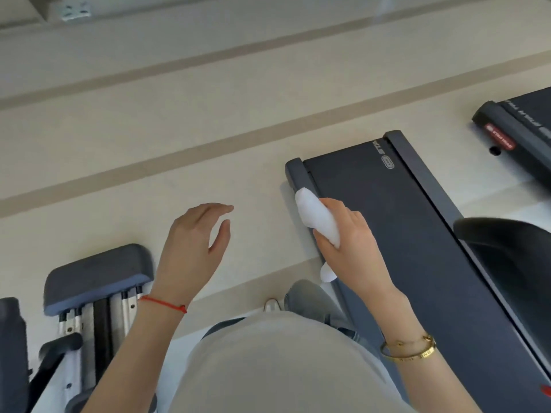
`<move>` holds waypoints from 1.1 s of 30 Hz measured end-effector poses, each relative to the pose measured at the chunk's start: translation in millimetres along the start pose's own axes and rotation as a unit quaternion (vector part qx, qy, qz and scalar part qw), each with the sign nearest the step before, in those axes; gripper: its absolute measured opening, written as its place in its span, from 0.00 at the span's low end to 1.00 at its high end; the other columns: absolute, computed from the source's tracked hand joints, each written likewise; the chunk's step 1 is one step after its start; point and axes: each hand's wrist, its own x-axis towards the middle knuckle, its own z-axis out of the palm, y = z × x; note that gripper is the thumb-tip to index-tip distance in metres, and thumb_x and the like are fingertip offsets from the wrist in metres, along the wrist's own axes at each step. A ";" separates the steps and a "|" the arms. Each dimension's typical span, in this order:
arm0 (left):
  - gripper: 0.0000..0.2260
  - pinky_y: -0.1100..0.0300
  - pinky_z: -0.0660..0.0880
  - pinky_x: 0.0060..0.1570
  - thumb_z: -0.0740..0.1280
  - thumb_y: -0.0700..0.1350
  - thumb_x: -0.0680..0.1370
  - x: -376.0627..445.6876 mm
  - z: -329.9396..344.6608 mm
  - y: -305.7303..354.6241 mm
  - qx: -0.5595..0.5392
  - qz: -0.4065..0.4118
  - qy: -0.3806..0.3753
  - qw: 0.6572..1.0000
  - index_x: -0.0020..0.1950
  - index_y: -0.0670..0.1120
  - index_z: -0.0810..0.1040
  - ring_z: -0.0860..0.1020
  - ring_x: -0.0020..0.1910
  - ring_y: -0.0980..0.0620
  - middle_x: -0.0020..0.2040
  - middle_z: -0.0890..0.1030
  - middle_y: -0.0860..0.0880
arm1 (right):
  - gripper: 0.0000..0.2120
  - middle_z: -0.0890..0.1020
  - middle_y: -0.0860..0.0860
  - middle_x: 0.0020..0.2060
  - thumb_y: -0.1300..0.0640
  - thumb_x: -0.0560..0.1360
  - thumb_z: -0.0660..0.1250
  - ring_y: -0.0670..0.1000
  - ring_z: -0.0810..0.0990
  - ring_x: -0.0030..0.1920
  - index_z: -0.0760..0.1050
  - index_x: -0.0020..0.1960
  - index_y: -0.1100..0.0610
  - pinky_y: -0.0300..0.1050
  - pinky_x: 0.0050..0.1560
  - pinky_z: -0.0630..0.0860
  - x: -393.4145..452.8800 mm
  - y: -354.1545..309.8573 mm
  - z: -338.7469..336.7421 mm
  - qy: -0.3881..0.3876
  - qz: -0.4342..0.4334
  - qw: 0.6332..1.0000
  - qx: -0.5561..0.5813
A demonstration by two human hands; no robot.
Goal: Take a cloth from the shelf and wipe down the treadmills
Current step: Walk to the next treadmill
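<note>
- A grey machine foot (98,274) sat at the far left, untouched and clear of the work.
- The left hand (193,248) hung over the bare floor (149,114), fingers loosely spread and holding nothing (probably out for balance while bending).
- The right hand (346,242) was closed around the white cloth (317,217), pressing it along the treadmill (417,234)'s left side rail near its rear end, presumably so the bunched wad covered the rail's width.
- A second treadmill (518,129) waited well apart, at the right.
</note>
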 end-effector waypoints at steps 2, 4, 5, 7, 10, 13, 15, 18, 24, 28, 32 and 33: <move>0.11 0.49 0.75 0.57 0.65 0.38 0.81 28.3 0.4 -14.5 0.004 -0.004 -0.006 1.000 0.62 0.42 0.80 0.80 0.55 0.44 0.57 0.82 0.47 | 0.18 0.77 0.48 0.51 0.58 0.78 0.65 0.51 0.70 0.47 0.70 0.67 0.52 0.47 0.46 0.72 28.9 -0.2 4.7 0.000 0.013 1.000 0.002; 0.11 0.51 0.74 0.56 0.66 0.38 0.80 57.7 3.3 -27.6 0.004 -0.010 -0.010 1.000 0.62 0.43 0.80 0.80 0.54 0.45 0.56 0.82 0.47 | 0.18 0.77 0.48 0.51 0.58 0.78 0.65 0.51 0.70 0.47 0.70 0.67 0.51 0.47 0.46 0.72 59.9 1.5 9.4 -0.001 0.019 1.000 -0.002; 0.11 0.52 0.74 0.56 0.66 0.38 0.80 72.6 5.9 -33.7 0.002 -0.012 -0.012 1.000 0.62 0.44 0.80 0.80 0.54 0.45 0.56 0.82 0.47 | 0.19 0.77 0.48 0.52 0.58 0.78 0.65 0.51 0.70 0.47 0.70 0.67 0.51 0.47 0.46 0.72 76.2 3.2 12.1 -0.002 0.019 1.000 -0.005; 0.11 0.53 0.74 0.56 0.66 0.38 0.80 104.9 13.1 -45.6 0.000 -0.017 -0.017 1.000 0.62 0.44 0.80 0.80 0.54 0.46 0.56 0.82 0.48 | 0.19 0.77 0.48 0.52 0.56 0.78 0.65 0.51 0.70 0.47 0.69 0.68 0.52 0.46 0.45 0.70 112.4 8.7 17.9 -0.005 0.020 1.000 -0.010; 0.11 0.60 0.70 0.56 0.66 0.39 0.81 159.4 23.5 -60.0 -0.002 -0.032 -0.026 0.999 0.62 0.45 0.80 0.80 0.54 0.47 0.56 0.83 0.49 | 0.19 0.77 0.48 0.53 0.55 0.78 0.64 0.51 0.71 0.48 0.69 0.68 0.52 0.45 0.45 0.70 172.4 17.4 25.0 -0.013 0.021 1.000 -0.013; 0.11 0.59 0.71 0.57 0.65 0.40 0.81 225.2 29.8 -68.0 -0.013 -0.041 -0.031 0.999 0.63 0.45 0.80 0.80 0.56 0.48 0.57 0.83 0.50 | 0.19 0.77 0.48 0.52 0.56 0.78 0.65 0.52 0.71 0.48 0.69 0.68 0.51 0.47 0.45 0.72 238.5 24.2 24.0 -0.008 0.024 1.000 -0.011; 0.11 0.61 0.70 0.58 0.65 0.41 0.81 275.5 31.3 -70.8 -0.014 -0.044 -0.031 0.998 0.63 0.45 0.80 0.80 0.56 0.49 0.57 0.83 0.50 | 0.19 0.77 0.48 0.52 0.56 0.78 0.65 0.52 0.71 0.49 0.69 0.68 0.51 0.48 0.46 0.73 286.9 28.3 19.3 -0.005 0.027 1.000 -0.008; 0.11 0.62 0.68 0.57 0.65 0.41 0.81 350.7 32.5 -74.4 -0.007 -0.043 -0.034 0.998 0.63 0.45 0.80 0.80 0.57 0.49 0.58 0.83 0.51 | 0.20 0.76 0.46 0.53 0.54 0.78 0.64 0.52 0.71 0.50 0.68 0.68 0.50 0.47 0.46 0.72 359.0 35.0 10.6 -0.001 0.036 0.999 0.000; 0.11 0.52 0.75 0.60 0.65 0.40 0.81 475.0 39.8 -87.2 -0.012 -0.023 -0.036 0.999 0.62 0.44 0.80 0.80 0.56 0.47 0.58 0.83 0.49 | 0.19 0.76 0.48 0.50 0.55 0.77 0.64 0.53 0.71 0.48 0.68 0.67 0.51 0.50 0.45 0.73 477.0 49.8 -2.5 0.007 0.044 0.999 -0.010; 0.11 0.50 0.75 0.59 0.65 0.40 0.81 553.8 53.1 -97.4 -0.022 -0.012 -0.046 0.999 0.62 0.44 0.80 0.80 0.56 0.47 0.57 0.83 0.49 | 0.19 0.77 0.48 0.49 0.55 0.77 0.64 0.53 0.70 0.47 0.68 0.67 0.50 0.50 0.44 0.73 544.2 63.0 -4.2 0.015 0.061 0.998 -0.016; 0.11 0.49 0.76 0.58 0.64 0.40 0.81 638.8 74.4 -110.1 -0.031 0.018 -0.061 0.998 0.62 0.44 0.80 0.80 0.56 0.48 0.57 0.83 0.50 | 0.19 0.77 0.49 0.48 0.56 0.77 0.65 0.54 0.71 0.46 0.69 0.66 0.51 0.51 0.42 0.74 610.5 79.3 0.8 0.036 0.088 0.995 -0.018; 0.11 0.50 0.76 0.58 0.64 0.40 0.81 662.5 79.9 -113.4 -0.033 0.028 -0.064 0.997 0.62 0.45 0.80 0.80 0.56 0.49 0.57 0.83 0.51 | 0.18 0.77 0.49 0.47 0.57 0.77 0.65 0.54 0.71 0.46 0.69 0.66 0.51 0.51 0.42 0.73 628.2 83.0 2.0 0.043 0.097 0.994 -0.017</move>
